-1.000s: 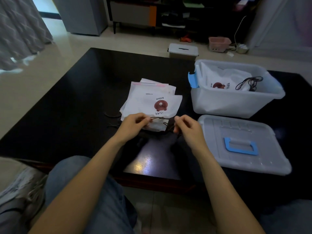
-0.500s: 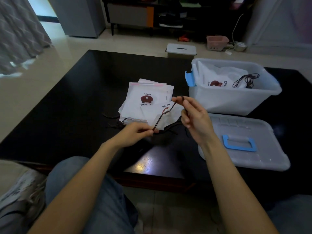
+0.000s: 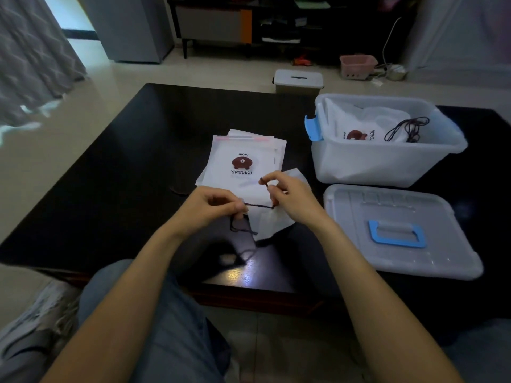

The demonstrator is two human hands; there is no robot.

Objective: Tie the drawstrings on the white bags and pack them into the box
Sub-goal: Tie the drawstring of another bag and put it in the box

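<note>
L hand [image 3: 211, 207] pinches dark drawstring [image 3: 258, 205] btwn thumb & fingertips; R hand [image 3: 290, 199] pinches same cord, one end up at its fingertips, short stretch taut btwn both hands. White bag [image 3: 272, 221] they work on lies under hands at near edge of black table [image 3: 124, 161]. Stack of white bags [image 3: 243, 164] just behind. Open clear box [image 3: 387, 161] to R w/ bags inside; lid [image 3: 401, 230] flat in front of it
</note>
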